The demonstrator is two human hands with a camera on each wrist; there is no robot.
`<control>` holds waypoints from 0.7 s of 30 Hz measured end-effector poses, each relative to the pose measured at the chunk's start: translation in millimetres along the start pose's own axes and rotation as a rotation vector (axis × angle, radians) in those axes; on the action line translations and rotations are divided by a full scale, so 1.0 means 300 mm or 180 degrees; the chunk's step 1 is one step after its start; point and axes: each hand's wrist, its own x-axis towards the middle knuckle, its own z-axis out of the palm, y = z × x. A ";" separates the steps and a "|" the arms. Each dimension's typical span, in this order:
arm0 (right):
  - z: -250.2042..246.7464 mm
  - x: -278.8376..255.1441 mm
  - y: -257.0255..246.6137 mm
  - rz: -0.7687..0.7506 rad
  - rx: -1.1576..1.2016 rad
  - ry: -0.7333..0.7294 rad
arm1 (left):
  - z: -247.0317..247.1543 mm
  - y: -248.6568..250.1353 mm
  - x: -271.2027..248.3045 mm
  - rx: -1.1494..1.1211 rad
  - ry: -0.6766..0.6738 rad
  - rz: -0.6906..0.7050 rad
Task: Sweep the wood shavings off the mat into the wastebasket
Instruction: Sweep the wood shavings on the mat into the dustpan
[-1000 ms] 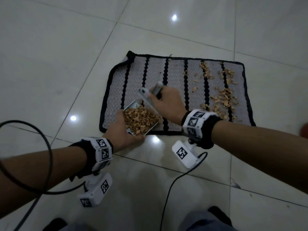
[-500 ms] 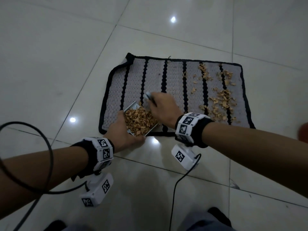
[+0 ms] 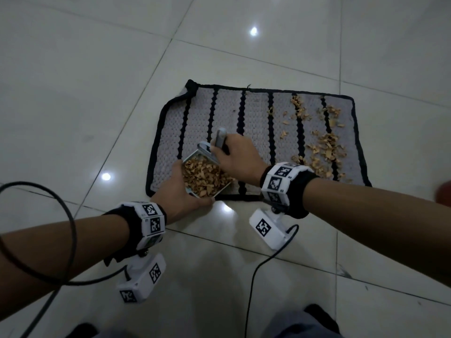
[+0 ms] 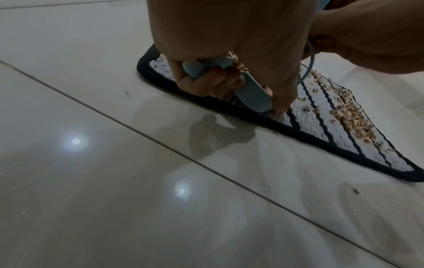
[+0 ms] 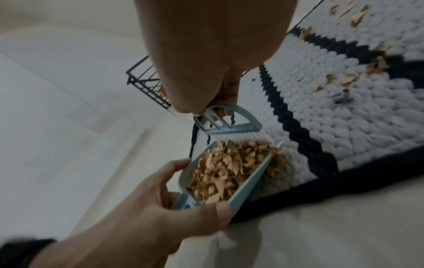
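Note:
A grey mat point(image 3: 219, 113) with black stripes lies on the tiled floor. Loose wood shavings point(image 3: 324, 147) are scattered over its right part. At the mat's near edge my left hand point(image 3: 181, 196) grips a pale blue dustpan point(image 3: 205, 178) heaped with shavings. My right hand point(image 3: 231, 154) holds a small brush point(image 3: 220, 140) by its handle. In the right wrist view the brush point(image 5: 227, 121) has its bristles at the dustpan's point(image 5: 229, 174) open lip. The left wrist view shows my fingers point(image 4: 206, 79) curled round the pan's handle point(image 4: 250, 94).
A black wire wastebasket point(image 5: 146, 85) stands beyond the mat's left end, visible only in the right wrist view. Glossy tiles point(image 3: 97, 93) surround the mat. Cables point(image 3: 61, 240) trail from both wrists over the floor near my feet.
My right hand has drawn the brush a little left and nearer, up to the dustpan's lip. The left hand and the pan have stayed put.

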 end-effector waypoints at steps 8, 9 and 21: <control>-0.189 0.096 -0.009 0.0052 -0.0043 0.0090 | -0.078 0.110 0.059 -0.0185 -0.0043 0.0314; -0.216 0.106 -0.020 0.0029 -0.0042 0.0139 | -0.093 0.137 0.067 -0.0226 -0.0054 0.0373; -0.500 0.131 -0.104 -0.0014 -0.0095 0.0778 | -0.242 0.388 0.100 -0.0270 -0.0199 0.0805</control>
